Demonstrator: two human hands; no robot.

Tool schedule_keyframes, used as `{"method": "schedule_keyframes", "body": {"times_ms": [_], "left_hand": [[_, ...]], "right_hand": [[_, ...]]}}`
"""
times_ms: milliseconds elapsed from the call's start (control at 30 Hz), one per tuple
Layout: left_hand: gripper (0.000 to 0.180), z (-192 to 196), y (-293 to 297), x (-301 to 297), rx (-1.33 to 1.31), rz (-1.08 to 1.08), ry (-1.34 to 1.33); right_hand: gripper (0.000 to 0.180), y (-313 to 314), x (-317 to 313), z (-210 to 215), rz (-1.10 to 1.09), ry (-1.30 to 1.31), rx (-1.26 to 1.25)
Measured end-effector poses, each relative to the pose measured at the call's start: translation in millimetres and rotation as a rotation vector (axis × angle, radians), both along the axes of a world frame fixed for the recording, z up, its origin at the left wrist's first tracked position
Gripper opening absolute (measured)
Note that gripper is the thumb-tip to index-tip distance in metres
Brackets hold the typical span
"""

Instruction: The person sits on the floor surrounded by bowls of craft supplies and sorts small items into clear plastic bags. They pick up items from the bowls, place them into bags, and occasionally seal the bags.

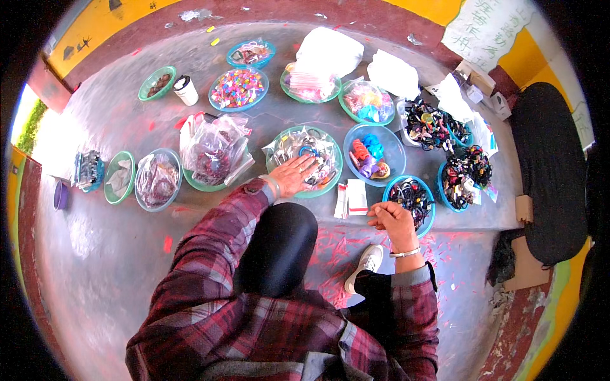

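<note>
My left hand (293,176) reaches over a green basin (335,181) lined with clear plastic, which holds a jumble of small, mostly silvery and dark pieces. Its fingers lie stretched out on the pieces, beside a small blue ring-shaped item (309,152). My right hand (395,222) hovers at the left rim of a blue basin (433,213) of dark, tangled small items. Thumb and fingertips are curled together there, and whatever they pinch is too small to make out. Between the hands lies a white card with a red edge (357,195).
Around these stand several more basins: a blue one (400,174) with orange, blue and purple pieces, one of colourful beads (238,89), and one piled with bagged dark red items (216,155). A white cup (186,91) stands farther back. The step's edge (476,227) runs near my feet.
</note>
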State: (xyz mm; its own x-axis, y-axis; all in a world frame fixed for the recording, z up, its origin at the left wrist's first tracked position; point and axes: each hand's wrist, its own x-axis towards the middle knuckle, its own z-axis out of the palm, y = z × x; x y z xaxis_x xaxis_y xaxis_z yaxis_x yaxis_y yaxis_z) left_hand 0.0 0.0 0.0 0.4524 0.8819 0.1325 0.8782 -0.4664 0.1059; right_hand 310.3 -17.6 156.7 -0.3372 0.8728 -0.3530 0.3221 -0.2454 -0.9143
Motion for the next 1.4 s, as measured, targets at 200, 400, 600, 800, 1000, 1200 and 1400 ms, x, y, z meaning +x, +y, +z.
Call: {"method": "schedule_keyframes", "body": {"times_ms": [200, 400, 600, 800, 1000, 1200, 1400], "left_hand": [[0.064, -0.1, 13.2, 7.4, -0.091, 0.056, -0.006], [0.060, -2.0, 37.1, -1.5, -0.102, 0.091, 0.006], [0.059, -4.7, 49.5, -4.0, -0.147, 0.120, 0.051], [0.061, -7.1, 51.9, -4.5, -0.312, 0.161, 0.060], [0.061, 0.3, 51.0, -2.9, -0.316, 0.174, 0.000], [0.054, 26.5, 53.4, -5.2, -0.159, 0.162, -0.151], [0.024, 88.0, 60.0, 8.7, 0.231, 0.098, -0.422]], "right_hand": [[0.014, -2.9, 1.8, 2.8, 0.005, 0.004, -0.002], [0.015, 0.4, -3.1, 4.4, 0.039, -0.003, 0.017], [0.014, -0.8, -5.5, 6.5, 0.064, 0.000, -0.005], [0.015, -0.1, -6.8, 4.5, 0.076, 0.002, -0.004], [0.016, 0.7, -5.2, -0.9, 0.080, -0.014, 0.013], [0.016, 5.0, 1.8, 2.6, -0.021, -0.018, 0.000], [0.017, 17.3, 22.5, -2.4, -0.125, 0.040, 0.028]]}}
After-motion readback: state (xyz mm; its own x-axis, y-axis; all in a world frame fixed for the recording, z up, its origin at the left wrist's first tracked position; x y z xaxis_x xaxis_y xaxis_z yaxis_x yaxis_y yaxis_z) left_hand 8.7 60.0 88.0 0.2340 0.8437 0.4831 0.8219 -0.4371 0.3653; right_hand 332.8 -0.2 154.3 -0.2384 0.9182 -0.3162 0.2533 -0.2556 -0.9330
